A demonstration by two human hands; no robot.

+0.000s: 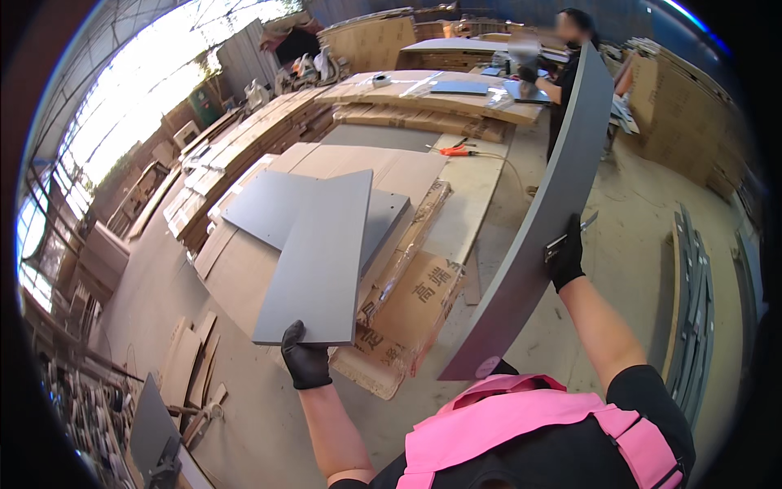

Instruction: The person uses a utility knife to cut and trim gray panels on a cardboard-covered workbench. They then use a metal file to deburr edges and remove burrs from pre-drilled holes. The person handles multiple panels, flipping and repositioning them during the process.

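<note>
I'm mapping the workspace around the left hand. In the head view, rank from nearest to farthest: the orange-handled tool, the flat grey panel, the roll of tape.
1. Flat grey panel: gripped at its near edge by the gloved left hand.
2. Orange-handled tool: mid-table, ahead and to the right.
3. Roll of tape: on the far stack, ahead.

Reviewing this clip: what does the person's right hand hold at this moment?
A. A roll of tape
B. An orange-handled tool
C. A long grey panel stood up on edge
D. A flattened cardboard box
C. The gloved right hand has its grip on the edge of the long grey panel, which stands tilted upright, while the left hand holds the near end of a smaller grey board lying flat on the table.
</note>
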